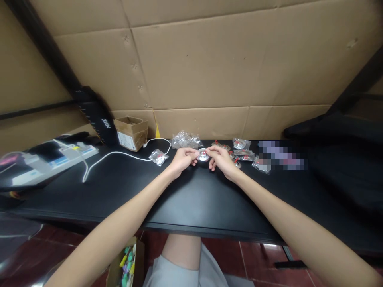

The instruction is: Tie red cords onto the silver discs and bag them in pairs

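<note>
From where I stood, a cardboard wall rose behind everything, and a black table ran across in front of it. Taking the clock from the spot between the hands, with twelve toward the wall, a dark heap of fabric lay far off at three, and an open cardboard box stood well apart between nine and ten. The left hand came in from about eight and the right hand from about three, so that they met over the middle of the table. A crumpled pile of clear wrapping sat just beyond the left one, toward eleven, and a cluster of bagged discs lay near the right one, around three. One small clear packet was at nine. At the centre was a metal disc, pinched between thumb and fingers of each hand: the left gripped its nine o'clock edge, the right its edge near two. Neither hand was nearer, since both touched it. Being round, it showed no long axis. Its red piece showed toward twelve, close to the right fingertips; whether they pressed on it I couldn't tell.
</note>
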`<state>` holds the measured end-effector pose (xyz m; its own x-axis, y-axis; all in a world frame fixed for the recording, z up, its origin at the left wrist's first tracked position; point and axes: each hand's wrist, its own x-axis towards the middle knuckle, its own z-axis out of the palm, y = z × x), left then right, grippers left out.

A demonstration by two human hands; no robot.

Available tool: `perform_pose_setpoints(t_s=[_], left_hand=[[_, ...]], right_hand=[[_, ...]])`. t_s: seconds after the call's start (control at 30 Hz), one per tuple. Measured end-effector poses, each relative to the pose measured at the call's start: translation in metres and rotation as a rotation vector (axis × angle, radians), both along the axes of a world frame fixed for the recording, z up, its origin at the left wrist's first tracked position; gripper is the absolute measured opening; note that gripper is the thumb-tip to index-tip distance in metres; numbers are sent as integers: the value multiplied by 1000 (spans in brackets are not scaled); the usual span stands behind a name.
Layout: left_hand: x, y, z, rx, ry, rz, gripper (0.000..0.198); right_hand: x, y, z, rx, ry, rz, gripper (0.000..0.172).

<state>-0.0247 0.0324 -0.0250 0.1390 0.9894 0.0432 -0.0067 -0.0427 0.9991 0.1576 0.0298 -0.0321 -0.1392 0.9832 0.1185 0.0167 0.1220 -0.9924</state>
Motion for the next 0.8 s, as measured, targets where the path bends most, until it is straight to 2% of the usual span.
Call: perform_pose_setpoints(t_s=[0.27,0.53,0.7,0.8], left_hand=[[-3,5,-3,2,67,-9,8],[-5,7,-4,10,72,-22,8],[-6,6,-1,6,52,-11,7],[-7,6,0,-18,52,-1,8]], right_hand=[[4,3,0,-14,4,49,26],[6,0,7,-73,3,67,28],[5,1,4,-45,-36,61,26],[5,3,-2,37,-98,27,26]])
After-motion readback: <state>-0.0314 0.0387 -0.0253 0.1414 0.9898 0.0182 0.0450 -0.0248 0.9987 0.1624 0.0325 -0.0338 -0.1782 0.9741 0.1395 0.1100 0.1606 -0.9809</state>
